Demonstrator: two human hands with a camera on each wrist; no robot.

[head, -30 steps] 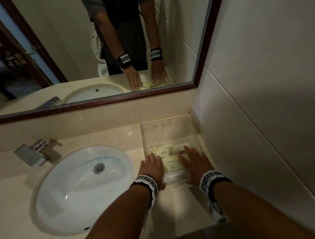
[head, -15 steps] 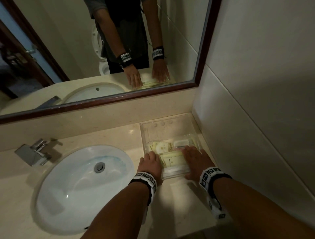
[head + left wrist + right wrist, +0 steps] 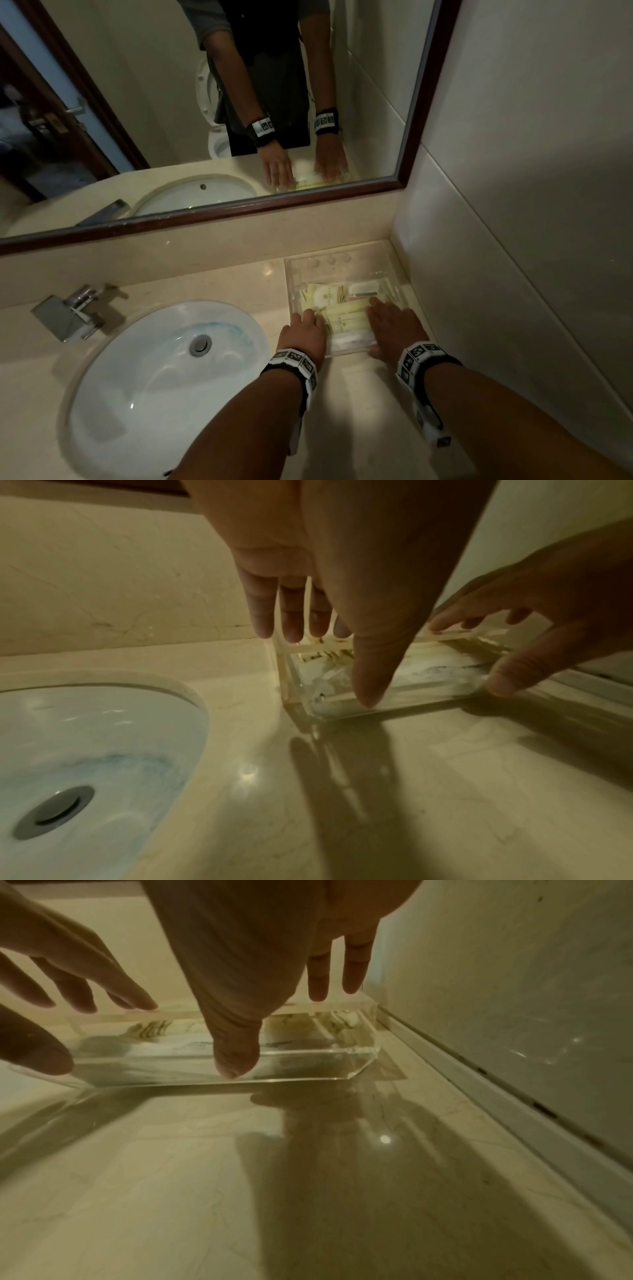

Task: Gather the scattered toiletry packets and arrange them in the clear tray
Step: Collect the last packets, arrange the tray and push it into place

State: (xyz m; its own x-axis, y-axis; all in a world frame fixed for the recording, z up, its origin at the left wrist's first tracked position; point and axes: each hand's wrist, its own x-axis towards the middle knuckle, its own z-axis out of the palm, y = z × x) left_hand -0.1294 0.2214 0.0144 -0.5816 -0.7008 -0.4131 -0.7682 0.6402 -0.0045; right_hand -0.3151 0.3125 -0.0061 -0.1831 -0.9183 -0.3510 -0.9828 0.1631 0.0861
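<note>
Clear tray point(image 3: 291, 284): both hands' straight fingers point(image 3: 263, 615) over it; only head view shows packets point(image 3: 346, 317).

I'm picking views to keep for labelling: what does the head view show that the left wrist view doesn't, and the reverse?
Only the head view shows the mirror, the faucet and the packets from above, lying flat inside the clear tray. Only the left wrist view shows the left thumb touching the tray's near wall, and the right thumb at its near corner. Both show the left hand, the right hand, the tray, the sink and the counter.
</note>
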